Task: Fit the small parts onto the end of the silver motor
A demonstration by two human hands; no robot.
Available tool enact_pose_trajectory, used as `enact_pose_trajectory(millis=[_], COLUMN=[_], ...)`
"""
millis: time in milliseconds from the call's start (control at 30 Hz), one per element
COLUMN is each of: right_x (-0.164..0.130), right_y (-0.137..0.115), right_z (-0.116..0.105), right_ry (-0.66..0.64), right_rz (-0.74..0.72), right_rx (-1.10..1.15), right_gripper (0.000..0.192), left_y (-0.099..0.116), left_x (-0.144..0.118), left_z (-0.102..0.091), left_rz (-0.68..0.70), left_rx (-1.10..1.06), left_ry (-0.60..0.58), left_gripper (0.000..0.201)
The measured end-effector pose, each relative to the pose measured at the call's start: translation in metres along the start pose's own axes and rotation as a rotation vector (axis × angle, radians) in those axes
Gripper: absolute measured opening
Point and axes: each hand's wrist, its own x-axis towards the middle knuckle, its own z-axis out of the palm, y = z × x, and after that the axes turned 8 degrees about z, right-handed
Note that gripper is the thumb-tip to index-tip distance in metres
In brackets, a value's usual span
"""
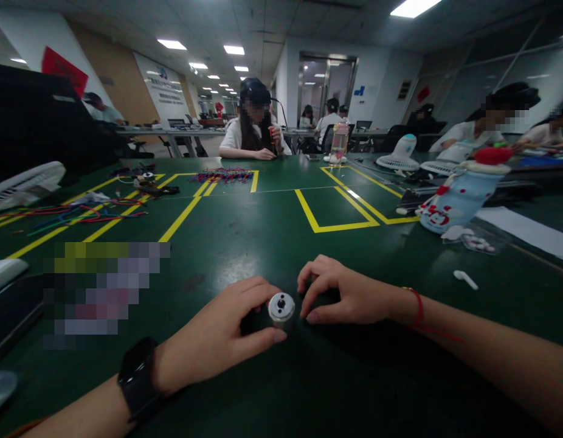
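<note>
A small silver metal cylinder [281, 308] stands on the green table in front of me, with a dark centre hole and two smaller holes in its round top face. My left hand [233, 322] has its thumb at the near side and its fingers at the far left side, closed around it. Just to the right, my right hand [345, 292] rests by the table with its fingers curved and apart. A small gap separates its fingertips from the cylinder, and nothing shows between them.
Yellow tape [345, 228] marks boxes on the table [236, 255]. Red and blue wires [224, 176] lie far left of centre, loose wires [94, 213] at left. On the right are a blue bottle [464, 194], a white earbud [466, 280] and paper [530, 231]. A person [254, 128] sits opposite.
</note>
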Motion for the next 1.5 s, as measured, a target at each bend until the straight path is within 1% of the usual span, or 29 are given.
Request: enact_pose_trajectory(millis=[167, 267, 333, 400, 467, 500, 600, 733, 833, 900, 933, 1000, 1067, 1133, 1167, 1267, 1333, 1400, 1467, 1500], right_x=[-0.003, -0.005, -0.003, 0.000, 0.005, 0.007, 0.013, 0.017, 0.015, 0.011, 0.009, 0.004, -0.001, -0.004, -0.004, -0.004, -0.002, 0.001, 0.004, 0.006], right_y=[0.000, -0.001, 0.003, 0.010, 0.019, 0.024, 0.036, 0.047, 0.048, 0.042, 0.038, 0.026, 0.015, 0.006, 0.003, 0.000, -0.002, -0.006, -0.015, -0.021], right_z=[0.001, -0.002, -0.003, -0.003, -0.001, 0.000, 0.003, 0.006, 0.007, 0.005, 0.004, 0.000, -0.002, -0.003, -0.003, 0.002, 0.007, 0.012, 0.017, 0.019], right_ry=[0.000, 0.024, 0.134, 0.307, 0.462, 0.513, 0.592, 0.644, 0.633, 0.568, 0.514, 0.333, 0.144, 0.029, 0.006, -0.007, 0.039, 0.171, 0.322, 0.378], right_rz=[-0.014, 0.002, 0.078, 0.197, 0.298, 0.327, 0.378, 0.413, 0.410, 0.387, 0.373, 0.296, 0.162, 0.041, 0.005, -0.040, -0.051, -0.026, 0.002, 0.005], right_rx=[-0.029, 0.113, 0.310, 0.481, 0.561, 0.577, 0.616, 0.659, 0.645, 0.608, 0.594, 0.505, 0.306, 0.082, 0.002, -0.068, -0.007, 0.126, 0.248, 0.282], right_gripper=[0.013, 0.018, 0.018, 0.015, 0.016, 0.017, 0.022, 0.027, 0.027, 0.025, 0.023, 0.024, 0.033, 0.038, 0.036, 0.019, 0.013, 0.015, 0.018, 0.019], left_y=[0.001, 0.004, 0.005, 0.004, 0.003, 0.002, -0.002, -0.005, -0.005, -0.003, -0.003, -0.002, -0.001, -0.001, -0.001, 0.000, 0.000, 0.000, -0.001, -0.002], left_x=[0.001, -0.001, -0.003, -0.004, -0.005, -0.005, -0.005, -0.005, -0.005, -0.005, -0.004, -0.003, -0.003, -0.003, -0.004, -0.004, -0.003, -0.004, -0.006, -0.007], left_z=[0.002, 0.002, 0.002, 0.001, 0.001, 0.001, 0.000, 0.002, 0.004, 0.004, 0.004, 0.004, 0.003, 0.003, 0.003, 0.001, 0.000, 0.000, 0.000, 0.000], left_rz=[-0.002, -0.003, -0.011, -0.018, -0.023, -0.023, -0.021, -0.017, -0.023, -0.027, -0.027, -0.024, -0.017, -0.016, -0.016, -0.019, -0.018, -0.015, -0.004, 0.003], left_rx=[-0.006, -0.011, -0.008, -0.001, -0.001, -0.004, -0.010, -0.003, 0.006, 0.016, 0.019, 0.018, 0.007, 0.002, 0.002, 0.010, 0.017, 0.023, 0.035, 0.049], left_ry=[-0.002, -0.006, -0.010, -0.009, -0.009, -0.009, -0.011, -0.012, -0.014, -0.016, -0.016, -0.018, -0.017, -0.017, -0.017, -0.017, -0.018, -0.017, -0.012, -0.008], left_gripper=[0.021, 0.022, 0.021, 0.020, 0.020, 0.020, 0.020, 0.022, 0.022, 0.022, 0.022, 0.022, 0.022, 0.022, 0.022, 0.022, 0.021, 0.022, 0.023, 0.023])
